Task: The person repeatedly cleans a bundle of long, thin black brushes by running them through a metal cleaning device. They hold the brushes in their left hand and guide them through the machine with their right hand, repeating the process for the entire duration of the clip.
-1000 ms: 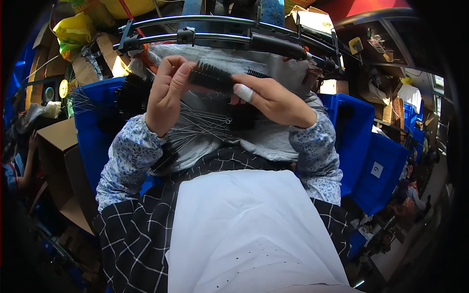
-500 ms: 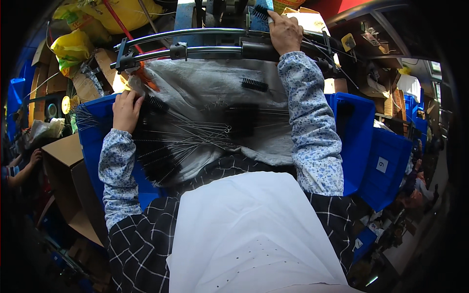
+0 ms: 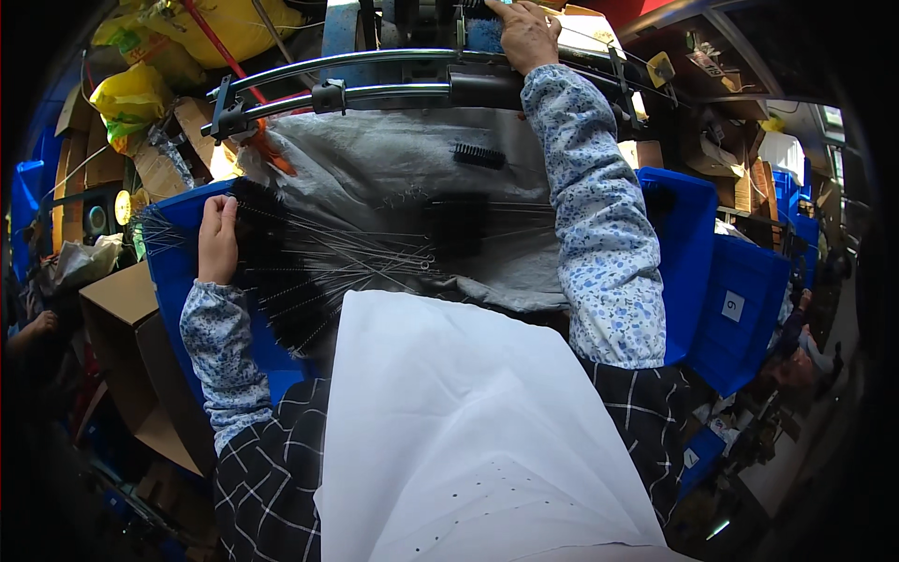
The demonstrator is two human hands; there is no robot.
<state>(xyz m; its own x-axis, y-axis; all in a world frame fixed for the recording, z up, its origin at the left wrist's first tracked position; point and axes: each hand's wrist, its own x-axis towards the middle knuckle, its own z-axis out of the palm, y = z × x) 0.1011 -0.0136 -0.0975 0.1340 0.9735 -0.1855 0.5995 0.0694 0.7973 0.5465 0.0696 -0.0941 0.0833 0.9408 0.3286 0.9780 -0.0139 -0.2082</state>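
Note:
My right hand reaches to the blue-and-black machine at the far side, fingers closed on the end of a black bristle brush, partly cut off by the upper edge. My left hand is at the rim of the left blue bin, thumb and fingers pinched at the tip of a black wire-handled brush. Beside it lie several more black brushes, their thin wire handles pointing right across a grey cloth. A short black brush rests alone on the cloth; a dark brush bundle lies nearer me.
Two chrome rails cross in front of the machine. Blue bins stand left and right. Farther left are an open cardboard box and yellow bags. Another person's hand shows at the far left.
My left hand has moved left and slightly toward me, its fingers now pinched at the brush tip. My right hand has shifted left and farther away with its brush at the machine.

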